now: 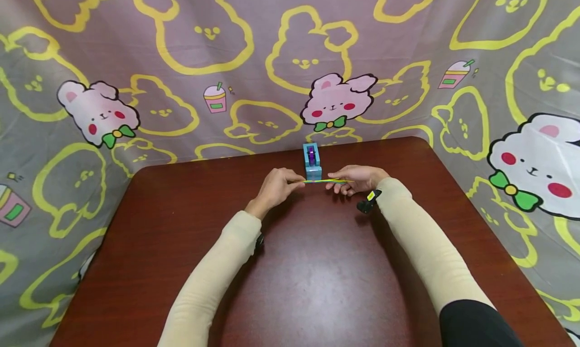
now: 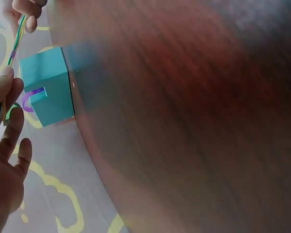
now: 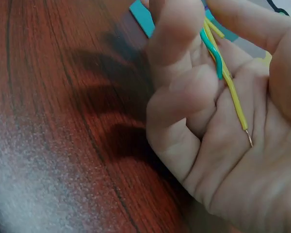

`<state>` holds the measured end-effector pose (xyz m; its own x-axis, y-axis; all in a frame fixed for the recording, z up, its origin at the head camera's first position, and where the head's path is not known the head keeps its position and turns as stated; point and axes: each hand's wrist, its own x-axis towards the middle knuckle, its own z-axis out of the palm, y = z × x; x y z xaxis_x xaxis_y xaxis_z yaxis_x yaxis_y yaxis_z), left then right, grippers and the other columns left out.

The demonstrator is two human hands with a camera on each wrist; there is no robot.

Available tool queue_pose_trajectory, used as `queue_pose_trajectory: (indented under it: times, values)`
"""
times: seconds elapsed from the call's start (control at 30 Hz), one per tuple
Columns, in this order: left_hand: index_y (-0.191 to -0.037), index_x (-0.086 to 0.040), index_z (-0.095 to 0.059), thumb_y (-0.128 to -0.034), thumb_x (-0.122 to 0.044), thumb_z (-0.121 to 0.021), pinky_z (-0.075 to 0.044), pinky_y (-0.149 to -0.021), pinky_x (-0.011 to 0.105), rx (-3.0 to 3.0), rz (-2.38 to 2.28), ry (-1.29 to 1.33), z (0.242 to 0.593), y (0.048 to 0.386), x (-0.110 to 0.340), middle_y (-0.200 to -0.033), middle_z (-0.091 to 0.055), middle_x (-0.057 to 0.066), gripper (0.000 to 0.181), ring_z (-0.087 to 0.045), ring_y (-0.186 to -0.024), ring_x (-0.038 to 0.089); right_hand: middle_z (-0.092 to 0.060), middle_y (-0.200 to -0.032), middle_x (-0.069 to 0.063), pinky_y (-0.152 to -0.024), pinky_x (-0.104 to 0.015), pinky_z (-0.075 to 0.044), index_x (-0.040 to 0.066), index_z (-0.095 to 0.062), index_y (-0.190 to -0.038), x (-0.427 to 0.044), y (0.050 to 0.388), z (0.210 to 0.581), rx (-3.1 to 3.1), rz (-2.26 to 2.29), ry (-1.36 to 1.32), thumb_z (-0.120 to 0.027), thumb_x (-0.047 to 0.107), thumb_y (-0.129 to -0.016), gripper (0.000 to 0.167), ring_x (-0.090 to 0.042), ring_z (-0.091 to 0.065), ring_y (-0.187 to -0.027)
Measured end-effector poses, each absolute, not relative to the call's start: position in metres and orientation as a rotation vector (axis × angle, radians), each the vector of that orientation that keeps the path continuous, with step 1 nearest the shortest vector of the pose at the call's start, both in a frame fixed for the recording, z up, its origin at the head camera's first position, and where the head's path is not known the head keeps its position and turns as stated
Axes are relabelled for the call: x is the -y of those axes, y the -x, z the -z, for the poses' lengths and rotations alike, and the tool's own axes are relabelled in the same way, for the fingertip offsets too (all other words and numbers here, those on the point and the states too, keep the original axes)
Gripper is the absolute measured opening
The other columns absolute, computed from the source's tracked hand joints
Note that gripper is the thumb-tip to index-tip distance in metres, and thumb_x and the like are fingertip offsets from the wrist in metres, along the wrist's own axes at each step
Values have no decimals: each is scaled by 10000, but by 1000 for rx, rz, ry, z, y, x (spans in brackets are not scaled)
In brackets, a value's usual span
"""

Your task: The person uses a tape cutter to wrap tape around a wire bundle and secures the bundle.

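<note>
A thin bundle of yellow and green wires [image 1: 322,181] stretches level between both hands, just in front of the tape dispenser. My left hand [image 1: 277,187] pinches its left end between thumb and fingers. The right hand [image 1: 360,177] grips the other end. In the left wrist view, a small purple band shows on the wires [image 2: 17,41] between the hands. The right wrist view shows a yellow wire [image 3: 236,104] lying across the right palm, its bare copper tip exposed, beside a shorter green wire [image 3: 214,53]. Fingers hide part of the bundle.
A light-blue tape dispenser [image 1: 313,174] with a purple roll [image 1: 311,154] stands near the back edge of the dark brown wooden table [image 1: 317,266]. Patterned cloth [image 1: 254,35] hangs behind the table and along both sides.
</note>
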<state>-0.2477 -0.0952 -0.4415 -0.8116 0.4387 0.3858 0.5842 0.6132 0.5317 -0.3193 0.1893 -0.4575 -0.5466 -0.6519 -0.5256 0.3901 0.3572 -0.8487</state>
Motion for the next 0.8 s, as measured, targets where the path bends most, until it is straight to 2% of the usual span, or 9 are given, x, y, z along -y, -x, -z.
queue_pose_trajectory:
  times: [0.23,0.47,0.57,0.67,0.8]
  values:
    - [-974,-114,-827,-845,-116,-825,-496,-686,292,2619,950,862,442,248,92,-847,-745,-26,129,-649,-807,137,-639,-737,-38,-557,-269,-463,-86,-670,-1158,-196,317,456,-1636,1413,263,-535,253,-1060,378,-130,-578,-613]
    - [-991,-129,-825,-868,-193,-813,-525,-721,284,2679,1074,782,443,249,92,-876,-748,-33,140,-665,-824,113,-646,-777,-69,-629,-291,-505,-187,-572,-1231,-201,314,441,-1721,1374,476,-520,185,-1067,410,-161,-583,-668]
    - [-1006,-79,-814,-922,-250,-757,-540,-748,296,2706,1304,699,442,250,93,-889,-759,42,199,-700,-850,181,-660,-814,-128,-644,-311,-526,-172,-598,-1216,-200,312,430,-1839,1303,581,-540,195,-1060,404,-193,-597,-678]
    - [-1007,-29,-799,-976,-312,-684,-526,-694,301,2721,1545,588,443,253,96,-882,-756,136,307,-689,-796,256,-668,-835,-181,-651,-352,-554,-130,-652,-1183,-198,308,419,-1990,1221,674,-567,202,-1048,368,-240,-618,-677]
    - [-1008,-10,-791,-997,-382,-637,-467,-617,338,2769,1740,496,444,259,101,-866,-746,181,403,-603,-678,243,-684,-828,-200,-678,-448,-576,-74,-708,-1129,-191,300,408,-2201,1107,801,-599,170,-1030,285,-282,-649,-684]
